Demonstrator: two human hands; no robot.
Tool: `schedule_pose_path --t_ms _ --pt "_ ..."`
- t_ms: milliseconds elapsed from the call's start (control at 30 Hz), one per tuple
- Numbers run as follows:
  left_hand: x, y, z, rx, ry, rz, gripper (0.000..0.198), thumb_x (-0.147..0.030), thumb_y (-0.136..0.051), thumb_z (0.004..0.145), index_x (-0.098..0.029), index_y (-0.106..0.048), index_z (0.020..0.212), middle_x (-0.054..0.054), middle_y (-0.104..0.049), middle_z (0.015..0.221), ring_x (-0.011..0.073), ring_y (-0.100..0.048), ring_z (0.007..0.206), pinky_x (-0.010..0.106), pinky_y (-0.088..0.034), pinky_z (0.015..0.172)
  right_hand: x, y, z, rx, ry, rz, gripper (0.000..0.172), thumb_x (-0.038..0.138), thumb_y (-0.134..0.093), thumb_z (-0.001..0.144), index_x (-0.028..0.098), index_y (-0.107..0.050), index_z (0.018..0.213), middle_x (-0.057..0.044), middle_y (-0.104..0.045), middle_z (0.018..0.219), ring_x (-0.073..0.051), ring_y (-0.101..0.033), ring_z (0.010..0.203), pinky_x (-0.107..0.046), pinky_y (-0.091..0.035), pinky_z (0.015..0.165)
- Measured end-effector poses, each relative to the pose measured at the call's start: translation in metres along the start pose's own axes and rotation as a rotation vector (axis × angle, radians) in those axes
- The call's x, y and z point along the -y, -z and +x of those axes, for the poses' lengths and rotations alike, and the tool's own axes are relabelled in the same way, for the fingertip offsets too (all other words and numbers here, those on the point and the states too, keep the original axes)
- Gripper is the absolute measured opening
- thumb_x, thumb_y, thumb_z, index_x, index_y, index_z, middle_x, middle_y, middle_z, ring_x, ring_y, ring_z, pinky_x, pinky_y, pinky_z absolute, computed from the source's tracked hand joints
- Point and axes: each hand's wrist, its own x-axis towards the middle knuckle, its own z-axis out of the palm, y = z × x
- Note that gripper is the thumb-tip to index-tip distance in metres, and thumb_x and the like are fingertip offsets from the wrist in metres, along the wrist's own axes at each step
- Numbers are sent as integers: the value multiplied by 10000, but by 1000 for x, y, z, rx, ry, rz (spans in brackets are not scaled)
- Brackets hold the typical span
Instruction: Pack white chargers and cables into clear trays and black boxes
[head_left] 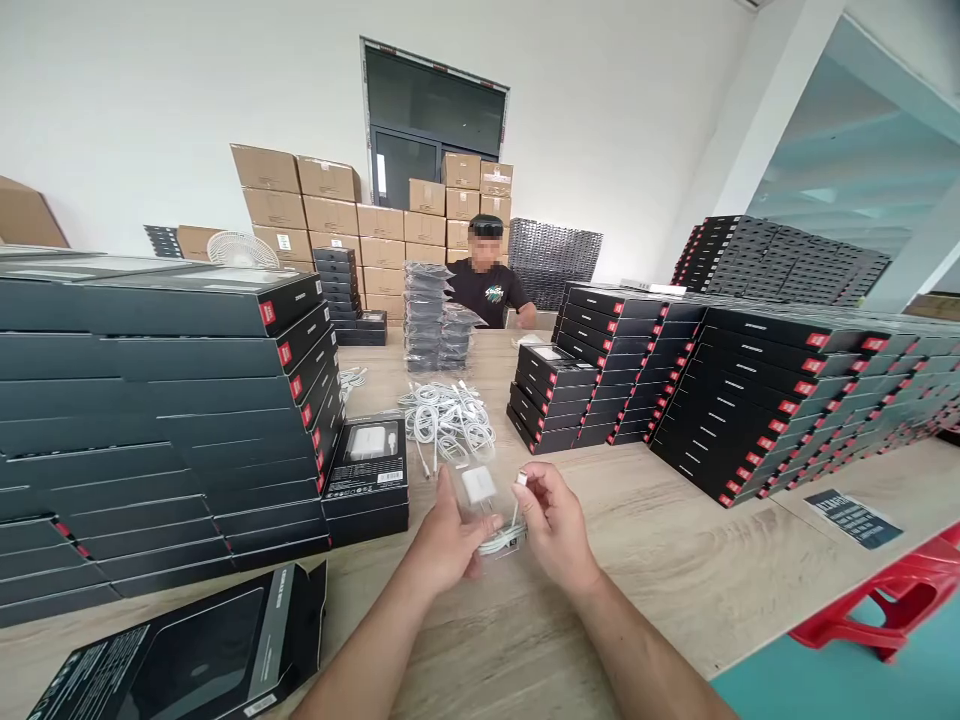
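In the middle of the view, my left hand (444,535) is closed on a clear plastic tray that carries a white charger plug (478,485) with metal prongs. A coiled white cable (499,543) lies at the tray's lower end. My right hand (556,525) pinches the white connector (520,480) of that cable between thumb and finger, just right of the tray. Beyond both hands, a tangled heap of white cables (448,415) rests on the wooden table (480,640).
Tall stacks of black boxes (150,400) stand at left and more black boxes (750,400) at right. An open black box (202,650) lies front left. Wrapped dark packs (425,315) are piled ahead. Across the table sits a person (480,280). A red stool (885,600) is at lower right.
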Motion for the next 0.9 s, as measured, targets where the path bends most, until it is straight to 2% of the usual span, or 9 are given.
schedule_pose_path --t_ms 133,267,400,467,533,633,733,800,900 --pt "4 2 1 16 -9 180 953 -533 -656 828 -200 -174 1580 -91 -578 477 151 -535 339 233 -376 397 0 -6 6 -116 -220 278 325 514 -672 847 234 -512 889 72 -502 661 -73 -426 459 -197 -365 420" --pt "9 3 4 -28 -108 161 756 -582 -630 823 -191 -492 1455 -76 -539 389 176 -505 322 270 -387 466 6 -9 8 -181 -239 299 364 531 -725 797 235 -526 866 82 -498 640 -61 -413 446 -183 -349 407" --pt "14 2 9 -118 -168 52 526 -544 -699 771 -242 -715 1202 19 -719 589 269 -692 618 321 -475 712 4 -5 10 -288 -240 314 323 493 -732 798 245 -539 872 85 -495 627 -74 -431 470 -195 -378 443" --pt "15 1 9 -167 -194 11 436 -505 -746 732 -269 -754 1099 76 -792 908 310 -709 926 336 -460 865 -1 1 14 -391 -329 419 364 501 -765 751 246 -521 840 88 -492 607 -79 -433 466 -201 -379 444" --pt "14 0 8 -188 -196 9 424 -480 -772 704 -282 -760 1079 94 -780 1012 338 -664 1060 356 -427 937 -7 7 18 -471 -405 505 419 521 -798 698 240 -504 800 80 -507 619 -77 -423 462 -206 -363 433" --pt "10 1 2 -269 -183 70 436 -464 -786 682 -289 -765 1081 101 -745 866 367 -660 996 379 -428 911 -9 13 20 -460 -351 457 396 529 -771 742 236 -516 821 66 -527 649 -80 -424 480 -218 -361 452" --pt "1 3 -6 -360 -239 201 416 -463 -746 724 -295 -753 1104 105 -692 1004 341 -653 948 373 -431 880 -1 11 16 -411 -179 300 294 496 -675 863 245 -528 908 55 -539 713 -91 -472 535 -234 -408 516" --pt "-5 2 -10 -326 -326 240 404 -472 -681 791 -299 -724 1154 96 -661 1121 287 -646 893 368 -433 874 7 8 13 -385 -90 219 252 469 -642 898 248 -528 939 43 -546 771 -94 -498 560 -250 -435 548" --pt "-11 -6 -13 -106 -366 96 355 -464 -643 831 -244 -704 1102 78 -679 1037 218 -625 782 326 -466 763 14 4 9 -358 -33 191 227 448 -631 909 252 -523 948 35 -547 803 -99 -519 559 -269 -459 571"
